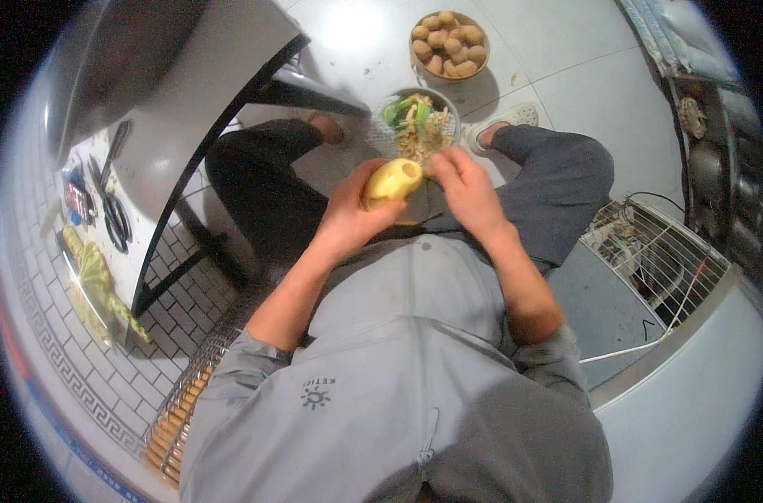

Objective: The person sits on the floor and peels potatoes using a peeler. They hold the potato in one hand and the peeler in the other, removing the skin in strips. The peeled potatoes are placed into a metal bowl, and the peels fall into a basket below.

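Note:
My left hand (359, 210) is wrapped around a peeled yellow potato (391, 182), which has a darker round spot at its upper right end. Close against that end is my right hand (469, 192), its fingers curled around what looks like a small peeler, blurred and mostly hidden. Just beyond both hands, between my legs, a round bin (455, 116) with a pale liner holds brown potato peelings (413, 141) and some green vegetable scraps (408, 112).
Farther out on the tiled floor stands a round container (417, 63) of unpeeled potatoes (451, 46). A table (167, 151) at left carries black-handled scissors (112, 210). A wire-grilled appliance (661, 270) is at right. A wire rack (189, 396) stands behind at lower left.

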`<state>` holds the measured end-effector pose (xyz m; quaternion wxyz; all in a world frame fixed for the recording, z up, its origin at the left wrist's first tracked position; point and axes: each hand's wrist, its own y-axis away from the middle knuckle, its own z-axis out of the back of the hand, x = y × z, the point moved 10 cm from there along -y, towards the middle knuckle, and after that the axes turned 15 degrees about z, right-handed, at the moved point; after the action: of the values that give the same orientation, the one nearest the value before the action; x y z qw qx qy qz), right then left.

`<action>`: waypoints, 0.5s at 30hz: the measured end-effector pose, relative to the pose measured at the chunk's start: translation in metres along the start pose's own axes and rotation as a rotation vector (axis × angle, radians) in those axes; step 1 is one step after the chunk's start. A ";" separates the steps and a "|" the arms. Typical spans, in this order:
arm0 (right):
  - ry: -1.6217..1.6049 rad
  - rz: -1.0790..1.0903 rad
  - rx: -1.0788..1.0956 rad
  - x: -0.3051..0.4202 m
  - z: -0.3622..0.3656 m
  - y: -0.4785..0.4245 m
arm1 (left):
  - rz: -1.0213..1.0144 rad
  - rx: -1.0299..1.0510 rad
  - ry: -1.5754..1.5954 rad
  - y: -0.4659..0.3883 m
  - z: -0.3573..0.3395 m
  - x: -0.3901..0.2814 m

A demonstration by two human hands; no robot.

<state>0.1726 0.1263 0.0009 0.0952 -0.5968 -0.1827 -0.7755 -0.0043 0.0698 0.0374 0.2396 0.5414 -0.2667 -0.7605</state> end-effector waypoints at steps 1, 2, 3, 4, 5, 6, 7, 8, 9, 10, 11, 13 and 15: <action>-0.044 0.003 -0.016 -0.001 -0.006 0.001 | -0.023 0.007 -0.023 0.001 0.000 -0.004; -0.139 -0.023 -0.007 -0.005 -0.009 -0.003 | -0.085 0.042 -0.037 -0.003 -0.003 -0.008; -0.238 -0.061 0.006 -0.007 -0.016 -0.003 | -0.088 0.036 -0.050 -0.001 -0.002 -0.013; -0.337 -0.125 0.004 -0.006 -0.020 -0.002 | -0.092 0.030 -0.064 0.003 -0.001 -0.023; -0.435 -0.190 0.002 -0.007 -0.025 0.001 | -0.095 0.024 -0.077 0.005 0.000 -0.028; -0.557 -0.218 -0.028 -0.007 -0.027 0.002 | -0.082 0.004 -0.029 0.004 0.005 -0.024; -0.679 -0.245 -0.058 -0.006 -0.030 0.004 | -0.069 -0.015 0.019 0.002 0.010 -0.016; -0.801 -0.272 -0.089 -0.005 -0.033 0.006 | -0.056 -0.035 0.067 0.001 0.014 -0.011; -0.852 -0.272 -0.097 -0.001 -0.035 0.007 | -0.061 -0.028 0.169 0.002 0.016 -0.013; -0.903 -0.272 -0.106 0.004 -0.039 0.009 | -0.067 -0.021 0.271 0.004 0.017 -0.016; -0.953 -0.273 -0.114 0.007 -0.042 0.011 | -0.073 -0.014 0.373 0.005 0.018 -0.018; -0.931 -0.302 -0.094 0.006 -0.048 0.015 | -0.082 0.036 0.657 0.000 0.020 -0.008; -0.908 -0.277 -0.056 0.012 -0.054 0.018 | -0.074 0.106 0.941 -0.002 0.020 -0.002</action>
<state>0.1276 0.0896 0.0038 -0.1145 -0.8478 -0.2628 -0.4462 -0.0225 0.0752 0.0425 0.2790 0.8477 -0.1481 -0.4262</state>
